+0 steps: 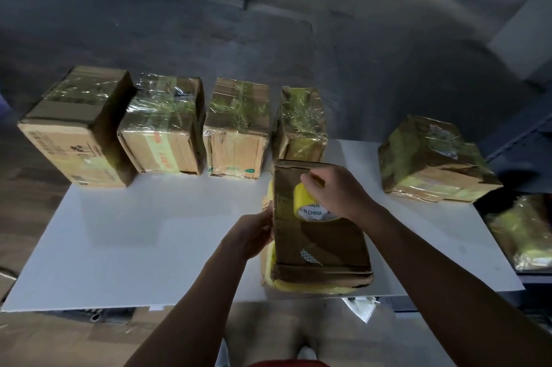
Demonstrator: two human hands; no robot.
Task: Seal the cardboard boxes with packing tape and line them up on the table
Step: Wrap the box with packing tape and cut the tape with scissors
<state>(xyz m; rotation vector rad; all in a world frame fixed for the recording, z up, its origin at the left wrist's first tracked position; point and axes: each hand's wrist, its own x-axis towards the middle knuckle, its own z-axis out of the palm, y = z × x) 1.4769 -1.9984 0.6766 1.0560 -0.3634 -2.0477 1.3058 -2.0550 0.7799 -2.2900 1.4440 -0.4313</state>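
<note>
Grey concrete floor behind; white table (134, 232) filled the middle of the frame. Row of four taped boxes (236, 127) stood along its far edge, upper left to centre. A fifth taped box (433, 160) sat apart at right, skewed.

The working box (319, 247) lay lower centre, just in front of the row's last box. Its long axis ran from the near edge up the frame toward the row.

Right hand (337, 190) had its fingers curled over the yellow tape roll (310, 208), gripping it on the box top, in the far half. Left hand (251, 232) held the box's left side at mid-length, fingers wrapped round the edge.

Couldn't tell if the tape end was stuck down; the hand covered it.

My read: the next pull runs along the long axis, toward the near end below the roll. The right hand does that, the left only braces. Yellow tape showed at the box's lower edges.
</note>
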